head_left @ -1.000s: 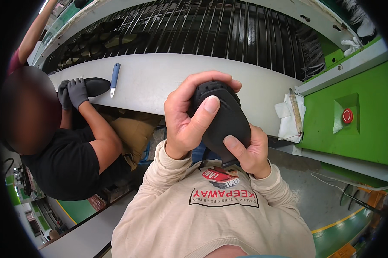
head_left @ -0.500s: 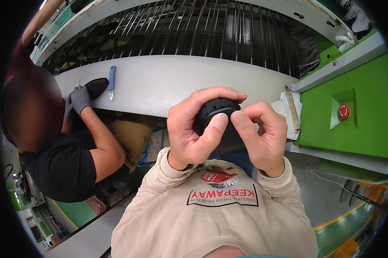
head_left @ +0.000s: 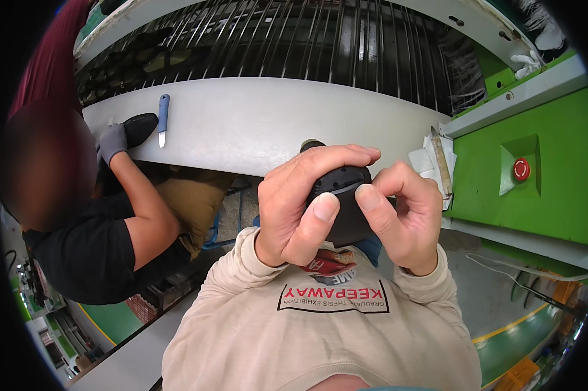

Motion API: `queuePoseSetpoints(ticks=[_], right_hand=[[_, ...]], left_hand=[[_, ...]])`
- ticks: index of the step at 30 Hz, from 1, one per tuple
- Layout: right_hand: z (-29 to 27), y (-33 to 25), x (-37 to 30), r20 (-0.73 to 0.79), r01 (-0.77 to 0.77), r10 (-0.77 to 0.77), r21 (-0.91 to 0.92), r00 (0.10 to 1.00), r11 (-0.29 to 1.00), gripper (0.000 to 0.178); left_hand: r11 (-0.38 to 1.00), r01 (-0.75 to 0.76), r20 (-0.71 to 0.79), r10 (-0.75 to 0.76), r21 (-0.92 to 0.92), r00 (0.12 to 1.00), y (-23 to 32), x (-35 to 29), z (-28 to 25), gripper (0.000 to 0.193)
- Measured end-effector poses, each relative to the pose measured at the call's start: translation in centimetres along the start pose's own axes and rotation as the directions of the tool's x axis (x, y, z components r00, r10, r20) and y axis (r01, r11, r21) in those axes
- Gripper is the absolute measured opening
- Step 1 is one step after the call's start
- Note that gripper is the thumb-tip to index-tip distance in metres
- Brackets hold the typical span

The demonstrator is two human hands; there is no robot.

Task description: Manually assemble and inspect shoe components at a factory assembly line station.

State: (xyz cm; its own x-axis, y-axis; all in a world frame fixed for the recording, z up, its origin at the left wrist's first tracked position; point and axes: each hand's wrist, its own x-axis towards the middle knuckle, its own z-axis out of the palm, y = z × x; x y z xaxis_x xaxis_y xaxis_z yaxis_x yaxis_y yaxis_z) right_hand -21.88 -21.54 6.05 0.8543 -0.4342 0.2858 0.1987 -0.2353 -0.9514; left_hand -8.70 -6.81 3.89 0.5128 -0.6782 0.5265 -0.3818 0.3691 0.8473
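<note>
A black shoe (head_left: 349, 221) is held up between both my hands in front of my chest. My left hand (head_left: 300, 202) wraps round its far and left side, with the thumb pressed on the near edge. Opposite it, my right hand (head_left: 405, 215) has its thumb pressed on the shoe's right side and its fingers curled. A thin greyish line runs along the edge by my thumbs. Beyond my left fingers a small olive-green end shows; most of the far side is hidden by that hand.
A white ledge (head_left: 242, 124) lies ahead, before a bed of metal rollers (head_left: 300, 45). On it is a blue-handled knife (head_left: 164, 120). At left a gloved co-worker (head_left: 113, 140) holds a dark shoe (head_left: 140, 129). A green panel (head_left: 483, 169) with a red button (head_left: 521, 169) stands right, beside a wooden-handled tool (head_left: 441, 163) on white cloth.
The shoe has tilted, and more of its dark surface below my thumbs and its olive end now show. My thumbs have moved slightly apart. The co-worker's arm has shifted left.
</note>
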Motion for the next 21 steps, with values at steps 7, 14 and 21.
queuePoseSetpoints(ticks=[7,14,21], right_hand=[[0.1,-0.4,-0.5,0.06,-0.012,0.013,-0.004,0.998,1.0,0.023],[0.5,-0.3,0.2,0.045,0.021,-0.018,-0.063,0.999,0.998,0.022],[2.7,3.3,5.7,-0.085,0.101,-0.102,-0.017,0.991,0.995,0.03]], left_hand=[[0.995,-0.061,0.016,0.06,0.074,0.998,0.6,0.0,-0.3,0.04],[0.999,-0.025,-0.035,0.026,0.035,0.999,0.4,0.4,-0.3,0.039],[0.942,0.124,-0.087,-0.158,-0.311,0.984,-5.8,3.0,-1.6,0.084]])
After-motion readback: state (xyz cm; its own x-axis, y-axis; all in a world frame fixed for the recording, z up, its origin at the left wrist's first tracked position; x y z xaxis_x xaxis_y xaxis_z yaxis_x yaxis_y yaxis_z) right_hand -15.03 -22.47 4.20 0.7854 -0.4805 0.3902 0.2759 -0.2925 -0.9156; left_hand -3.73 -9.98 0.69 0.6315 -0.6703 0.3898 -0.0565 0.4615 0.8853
